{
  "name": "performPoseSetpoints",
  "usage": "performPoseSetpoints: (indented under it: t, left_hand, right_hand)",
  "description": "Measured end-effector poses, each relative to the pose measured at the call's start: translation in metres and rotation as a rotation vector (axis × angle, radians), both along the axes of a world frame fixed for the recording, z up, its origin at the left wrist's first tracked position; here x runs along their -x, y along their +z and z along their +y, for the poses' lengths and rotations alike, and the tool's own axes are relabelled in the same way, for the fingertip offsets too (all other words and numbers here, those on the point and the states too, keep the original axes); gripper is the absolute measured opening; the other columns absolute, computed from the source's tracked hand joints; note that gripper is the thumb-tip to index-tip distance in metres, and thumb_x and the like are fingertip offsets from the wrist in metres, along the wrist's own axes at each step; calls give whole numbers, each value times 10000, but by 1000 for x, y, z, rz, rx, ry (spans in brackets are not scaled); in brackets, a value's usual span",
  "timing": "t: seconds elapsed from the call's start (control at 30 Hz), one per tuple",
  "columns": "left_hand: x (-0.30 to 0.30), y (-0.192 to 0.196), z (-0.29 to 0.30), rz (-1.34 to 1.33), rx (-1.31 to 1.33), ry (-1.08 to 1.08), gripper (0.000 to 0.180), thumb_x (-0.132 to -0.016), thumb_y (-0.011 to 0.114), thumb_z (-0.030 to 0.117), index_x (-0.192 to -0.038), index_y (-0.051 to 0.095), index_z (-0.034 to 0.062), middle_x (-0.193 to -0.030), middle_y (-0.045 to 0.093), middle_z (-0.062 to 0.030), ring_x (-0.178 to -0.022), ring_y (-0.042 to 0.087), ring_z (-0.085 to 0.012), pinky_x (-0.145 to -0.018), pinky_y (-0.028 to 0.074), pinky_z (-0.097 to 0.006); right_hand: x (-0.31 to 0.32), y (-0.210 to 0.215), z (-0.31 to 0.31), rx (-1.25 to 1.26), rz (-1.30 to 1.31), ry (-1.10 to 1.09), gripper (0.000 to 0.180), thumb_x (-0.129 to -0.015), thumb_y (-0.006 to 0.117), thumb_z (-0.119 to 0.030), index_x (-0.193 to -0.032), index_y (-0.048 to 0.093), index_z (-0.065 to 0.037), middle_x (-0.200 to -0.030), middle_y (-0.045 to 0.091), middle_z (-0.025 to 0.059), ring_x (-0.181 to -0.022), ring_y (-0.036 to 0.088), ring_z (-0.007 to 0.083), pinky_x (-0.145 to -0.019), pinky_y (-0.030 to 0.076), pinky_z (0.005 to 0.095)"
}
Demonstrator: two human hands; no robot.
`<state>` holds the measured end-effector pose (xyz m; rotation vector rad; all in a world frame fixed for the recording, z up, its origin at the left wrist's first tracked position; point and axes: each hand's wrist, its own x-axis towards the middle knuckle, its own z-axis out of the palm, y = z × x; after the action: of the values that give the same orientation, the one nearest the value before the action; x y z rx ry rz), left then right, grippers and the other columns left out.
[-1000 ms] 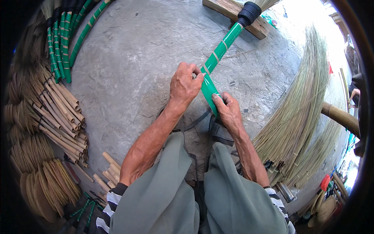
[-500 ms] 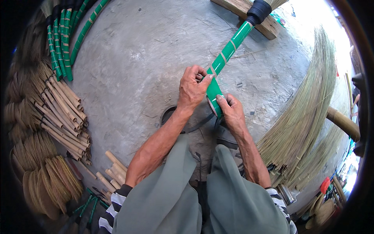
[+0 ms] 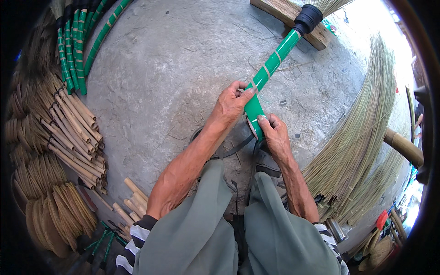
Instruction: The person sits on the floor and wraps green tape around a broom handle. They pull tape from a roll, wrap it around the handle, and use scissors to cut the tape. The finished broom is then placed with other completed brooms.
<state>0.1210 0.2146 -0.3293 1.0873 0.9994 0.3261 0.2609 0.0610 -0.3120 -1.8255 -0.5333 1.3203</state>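
Observation:
A broom handle (image 3: pixel 276 59) wound in glossy green tape with beige gaps slants from the upper right toward me. Near its close end, my left hand (image 3: pixel 233 101) is closed around it, thumb on top. From there a wide band of green tape (image 3: pixel 253 108) runs down to my right hand (image 3: pixel 276 133), which pinches it between thumb and fingers. The band's lower left edge looks pale, perhaps the side of a tape roll; I cannot tell how much is on it. A black ribbed collar (image 3: pixel 307 19) joins the handle to straw bristles (image 3: pixel 327 5).
The broom's collar end rests on a wooden block (image 3: pixel 286 13). Green-wrapped brooms (image 3: pixel 79 48) lie at the upper left, above a stack of bare-handled brooms (image 3: pixel 75 123). Coiled braided cord (image 3: pixel 68 220) sits lower left. Loose straw bundles (image 3: pixel 355 137) spread at right beside a thick pole (image 3: pixel 403 146).
The broom handle has turned slightly, its beige gaps shifting along it. My left hand has closed more flatly over the handle; my right hand has moved slightly down with the tape.

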Motion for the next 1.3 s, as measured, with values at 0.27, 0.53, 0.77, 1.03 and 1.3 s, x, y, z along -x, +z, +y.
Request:
performPoseSetpoints:
  t: [0.27,0.53,0.77,1.03,1.3]
  left_hand:
    - [-1,-15,-1,-59,-171,-20,503,-1094,656,500,-1256,649,24,-943,669,-27,-850,614,-104,-738,518,-296]
    - [-4,-17,-6,36,-260,-2,398,-1105,547,383,-1207,675,20,-903,705,-130,-859,675,-209,-797,542,-398]
    - [-3,-15,-4,153,-275,7,369,-1075,510,271,-1262,681,4,-944,740,-172,-868,722,-275,-823,564,-422]
    - [-34,1,-8,315,-774,28,402,-1039,613,236,-1361,629,-3,-1084,766,-162,-959,743,-256,-851,597,-385]
    - [-88,2,16,204,-270,-179,523,-919,817,320,-1265,614,-15,-814,651,-64,-686,643,-182,-615,534,-368]
  right_hand:
    - [2,7,3,-15,36,-10,344,-1076,706,-349,-945,726,-31,-790,602,-45,-736,500,66,-640,405,290]
    - [3,0,0,-12,77,-39,350,-1076,704,-355,-935,712,-34,-790,597,-46,-739,499,66,-640,405,291]
    - [4,-3,-4,20,71,-45,374,-1066,717,-373,-900,695,-39,-772,584,-44,-728,488,70,-623,402,304]
    - [1,-7,-5,41,-80,60,327,-1096,693,-321,-916,685,-49,-816,627,-42,-746,520,56,-651,436,281]
    - [6,-13,-6,-3,-137,34,455,-1029,723,-384,-862,611,24,-697,542,112,-693,496,159,-626,440,403]
